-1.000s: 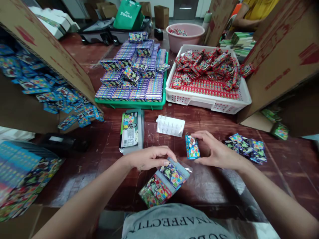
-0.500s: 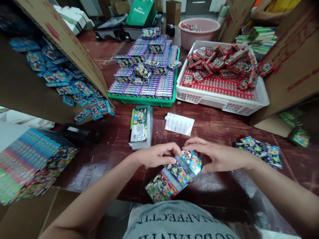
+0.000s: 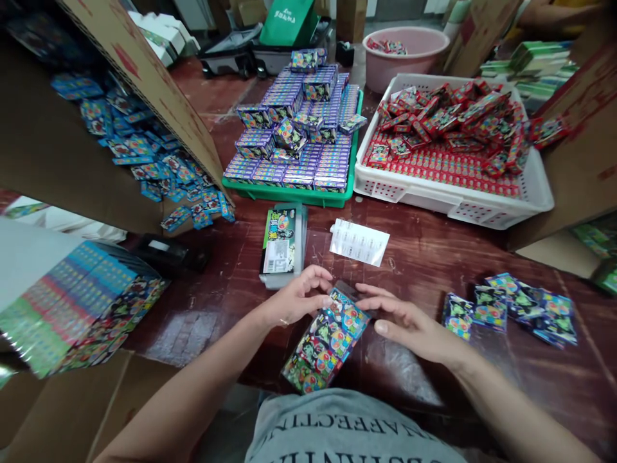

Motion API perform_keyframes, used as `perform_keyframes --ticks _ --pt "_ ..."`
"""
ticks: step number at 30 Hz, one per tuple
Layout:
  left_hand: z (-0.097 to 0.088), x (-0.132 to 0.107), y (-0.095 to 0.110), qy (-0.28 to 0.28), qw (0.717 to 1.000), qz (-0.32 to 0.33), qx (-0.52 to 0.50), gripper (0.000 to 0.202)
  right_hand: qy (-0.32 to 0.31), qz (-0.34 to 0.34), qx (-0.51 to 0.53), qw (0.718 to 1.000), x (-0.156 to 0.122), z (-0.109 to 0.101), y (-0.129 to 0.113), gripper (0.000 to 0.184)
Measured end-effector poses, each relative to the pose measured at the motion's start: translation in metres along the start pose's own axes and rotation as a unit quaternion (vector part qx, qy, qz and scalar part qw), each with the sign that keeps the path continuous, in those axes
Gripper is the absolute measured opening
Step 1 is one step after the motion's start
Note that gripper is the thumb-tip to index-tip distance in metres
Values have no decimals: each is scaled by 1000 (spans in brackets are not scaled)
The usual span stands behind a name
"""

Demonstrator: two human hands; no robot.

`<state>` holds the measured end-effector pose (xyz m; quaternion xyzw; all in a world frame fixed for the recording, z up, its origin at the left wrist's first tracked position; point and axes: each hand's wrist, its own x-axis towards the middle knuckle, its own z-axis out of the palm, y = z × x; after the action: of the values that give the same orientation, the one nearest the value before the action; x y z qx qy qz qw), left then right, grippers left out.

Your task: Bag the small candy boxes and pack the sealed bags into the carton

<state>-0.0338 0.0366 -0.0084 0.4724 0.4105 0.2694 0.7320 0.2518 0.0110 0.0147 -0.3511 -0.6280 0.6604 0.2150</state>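
A clear plastic pack (image 3: 328,341) lies slanted on the table in front of me, with small printed boxes in green, red, dark purple and blue in a row. My left hand (image 3: 303,297) grips its upper left edge, thumb on top near the blue box. At the upper right corner, my right hand (image 3: 409,321) has its fingers stretched out and apart, the fingertips at the pack's edge. Beyond the left hand is a stack of clear sleeves (image 3: 284,244) with a black and green printed front. Loose dark purple boxes (image 3: 490,307) lie to the right.
A green tray (image 3: 289,193) holds piled purple boxes; a white basket (image 3: 409,196) holds red ones. A sticker sheet (image 3: 360,242) lies before them. Blue boxes (image 3: 159,164) spill from a carton (image 3: 159,71) at left, near filled packs (image 3: 77,302). A pink tub (image 3: 405,58) stands behind.
The boxes inside the pack have closed up, with the gaps between them gone. My right hand has loosened and its fingers have spread. The view has shifted slightly, showing more loose purple boxes.
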Motion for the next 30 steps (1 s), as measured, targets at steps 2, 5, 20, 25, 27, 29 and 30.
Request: perform_keyframes --ticks 2,5,20,25,27,29,30 --pt "3 4 -3 53 998 16 -4 42 17 6 62 998 3 9 5 39" --pt "15 9 -2 120 991 55 33 28 62 -4 122 991 5 17 4 46" --pt "56 -17 5 133 986 98 11 35 400 -117 -49 908 17 43 2 42" --pt "70 -15 -18 189 971 145 -35 69 316 -65 91 942 10 40 16 36" --pt "70 -19 -23 189 971 148 7 63 294 -45 80 951 4 38 19 35" --pt "66 -22 -24 177 974 129 57 40 257 -12 60 964 0 34 20 33" --pt "63 -23 -23 173 974 123 80 29 243 0 50 969 0 32 20 31"
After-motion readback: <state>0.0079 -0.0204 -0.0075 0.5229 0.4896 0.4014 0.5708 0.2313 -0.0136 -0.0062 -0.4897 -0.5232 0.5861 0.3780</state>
